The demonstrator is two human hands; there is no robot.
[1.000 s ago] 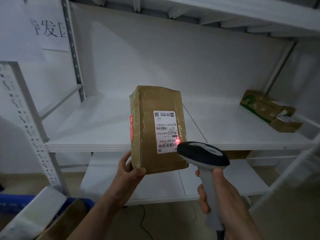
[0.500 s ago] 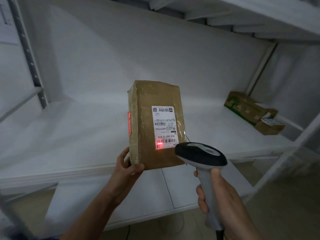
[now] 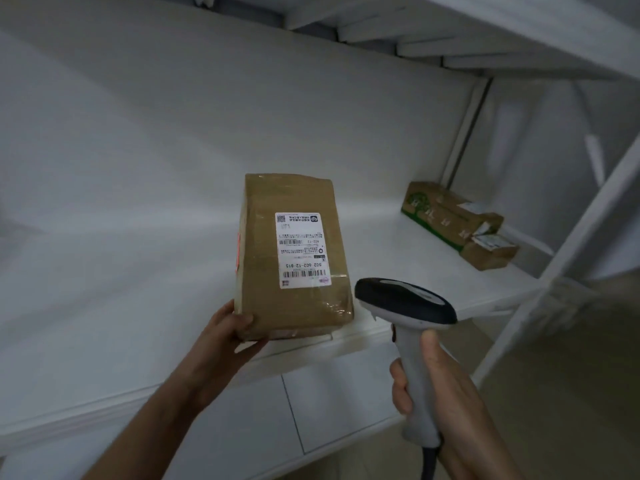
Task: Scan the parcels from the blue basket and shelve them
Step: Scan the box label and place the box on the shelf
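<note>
A brown taped cardboard parcel (image 3: 294, 258) with a white shipping label stands upright over the front part of the white shelf board (image 3: 121, 289). My left hand (image 3: 225, 336) grips its lower left corner, thumb on the front face. Whether the parcel's base rests on the board I cannot tell. My right hand (image 3: 440, 400) is wrapped round the grey handle of a barcode scanner (image 3: 405, 301), whose black head sits just right of the parcel's lower edge. No red scan light shows on the label.
Two cardboard parcels, a long green-printed one (image 3: 446, 213) and a small one (image 3: 491, 251), lie at the shelf's right end. A lower shelf board (image 3: 311, 410) is below. White uprights and a diagonal brace (image 3: 571, 244) stand at the right. Another shelf hangs overhead.
The red scan dot on the label has gone out. The parcel has moved forward and right, over the shelf board. The view has swung right, and the basket has left the frame.
</note>
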